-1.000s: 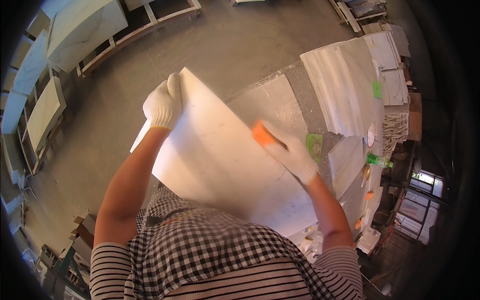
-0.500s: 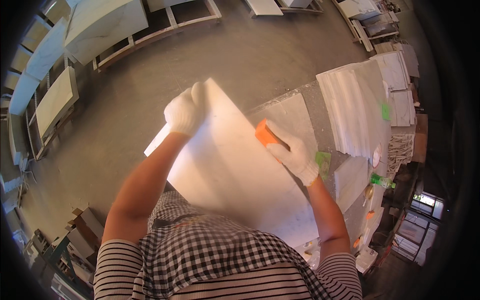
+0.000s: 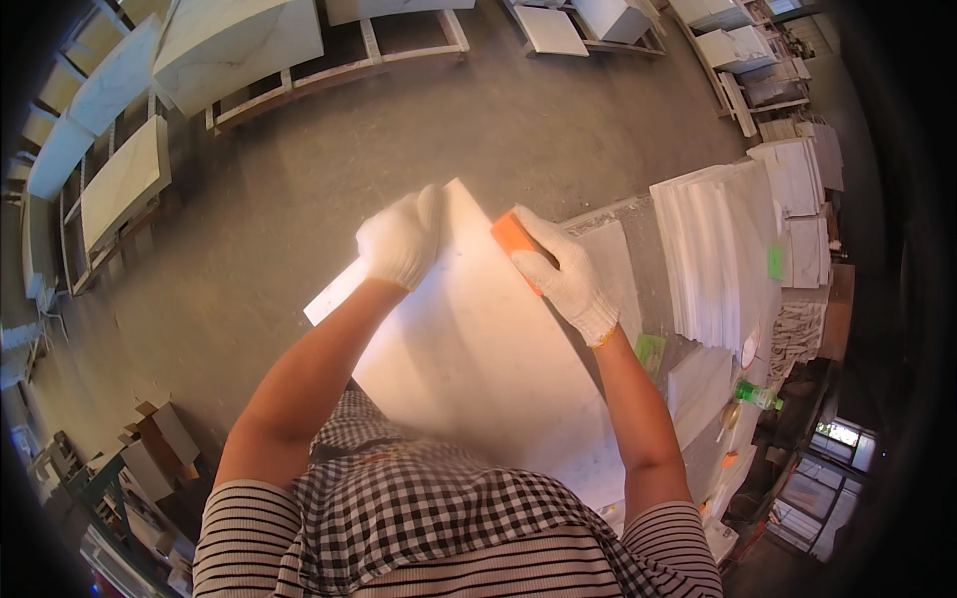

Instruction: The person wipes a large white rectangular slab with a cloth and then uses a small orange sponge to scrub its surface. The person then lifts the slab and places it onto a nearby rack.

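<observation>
A white marble slab stands tilted in front of my checked apron. My left hand, in a white knit glove, is closed over the slab's far edge near its upper corner; the fingertips are hidden behind it. On the slab's right edge, my gloved right hand grips an orange block, with the thumb and fingers wrapped round its sides. The block lies against that long edge, close to the upper corner.
To the right is a row of upright white slabs, with a green bottle and a green pad nearer me. More marble slabs rest on frames across the concrete floor. Cardboard boxes stand at lower left.
My right hand has slid the orange block along the slab's right edge toward the far corner. The view has shifted, so the slab and left hand appear slightly lower and to the right.
</observation>
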Motion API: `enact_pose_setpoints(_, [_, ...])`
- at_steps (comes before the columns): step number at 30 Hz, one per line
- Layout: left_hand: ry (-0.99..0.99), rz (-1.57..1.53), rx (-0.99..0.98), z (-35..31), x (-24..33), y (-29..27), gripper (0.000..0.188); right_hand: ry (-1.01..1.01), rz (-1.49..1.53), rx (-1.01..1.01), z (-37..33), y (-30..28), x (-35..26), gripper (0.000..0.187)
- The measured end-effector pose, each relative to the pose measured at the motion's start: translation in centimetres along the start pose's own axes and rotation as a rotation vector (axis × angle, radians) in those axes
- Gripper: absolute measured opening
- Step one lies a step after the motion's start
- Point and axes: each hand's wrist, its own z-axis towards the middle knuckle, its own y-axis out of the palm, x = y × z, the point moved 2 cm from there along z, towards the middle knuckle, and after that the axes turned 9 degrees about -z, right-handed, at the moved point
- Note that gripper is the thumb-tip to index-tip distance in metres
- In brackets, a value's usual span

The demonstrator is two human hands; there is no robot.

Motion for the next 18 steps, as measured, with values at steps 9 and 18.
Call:
enact_pose_setpoints(9, [0.013,-0.003,0.041,0.2,-0.2,0.4,0.060,0.071,0.107,0.025,7.2,2.1,-1.9,0.055])
enact_pose_setpoints(18, [0.037,-0.011,0.061,0.1,-0.8,0.9,0.059,0.077,0.132,0.011,5.1,1.8,-1.1,0.055])
